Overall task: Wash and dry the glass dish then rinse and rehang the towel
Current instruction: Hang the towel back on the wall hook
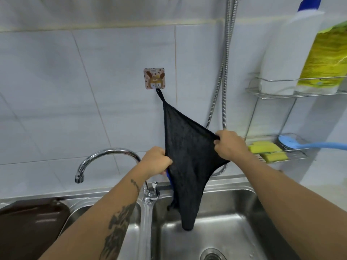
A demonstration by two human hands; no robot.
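Head view: no readable writing. The square adhesive hook (154, 78) shows a cartoon rabbit, its small print too blurred. The yellow-green label on the pack (326, 59) in the wire rack (300, 94) is illegible too, beside a white bottle (289, 53). The black towel (189, 158) hangs by its loop from the hook, over the right basin of the steel sink (234, 212). The left hand (156, 162) grips its left edge and the right hand (231, 146) pinches its right corner, stretching the towel between the two hands.
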